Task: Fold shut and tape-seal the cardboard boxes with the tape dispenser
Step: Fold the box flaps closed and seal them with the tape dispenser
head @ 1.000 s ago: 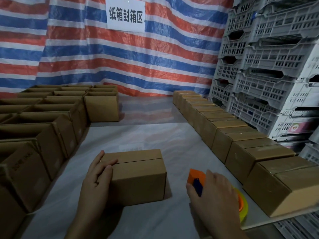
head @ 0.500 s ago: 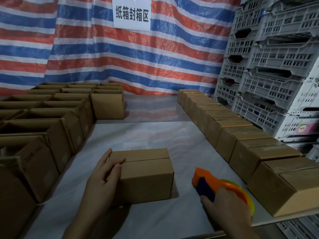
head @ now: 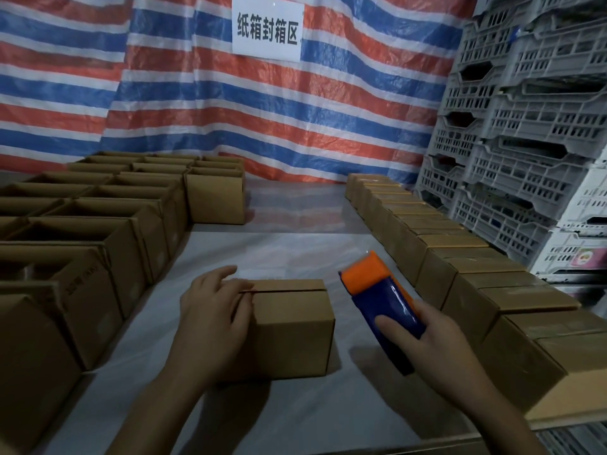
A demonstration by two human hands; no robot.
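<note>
Head view: we are looking down along a pale worktop [head: 295, 244], with both of our bare forearms reaching in from the near edge.
Cardboard box [head: 292, 330]: it is sitting near the middle of the worktop, close to us. Its flaps are lying folded down and meeting in a dark seam that runs left to right across the top.
Left hand [head: 213, 310]: we are resting it over the box's left end, its fingers [head: 230, 284] released and lying nearly straight across the top flaps at the seam.
Tape dispenser [head: 384, 300]: it is hovering tilted above the worktop, just right of the box and apart from it, with its orange nose pointing up and away from us.
Right hand [head: 433, 343]: we are grasping the dispenser with it, the thumb lying across the blue body and the fingers wrapping round the far side.
Open boxes [head: 98, 231]: they are standing in rows along the left side of the worktop.
Closed boxes [head: 460, 267]: they are lining the right edge in single file, running from near us toward the back.
Tarp [head: 262, 110]: striped red, white and blue, it is hanging behind the worktop and carrying a white sign [head: 267, 27] with black characters.
Crates [head: 525, 126]: grey plastic ones are standing stacked at the right, behind the closed boxes.
</note>
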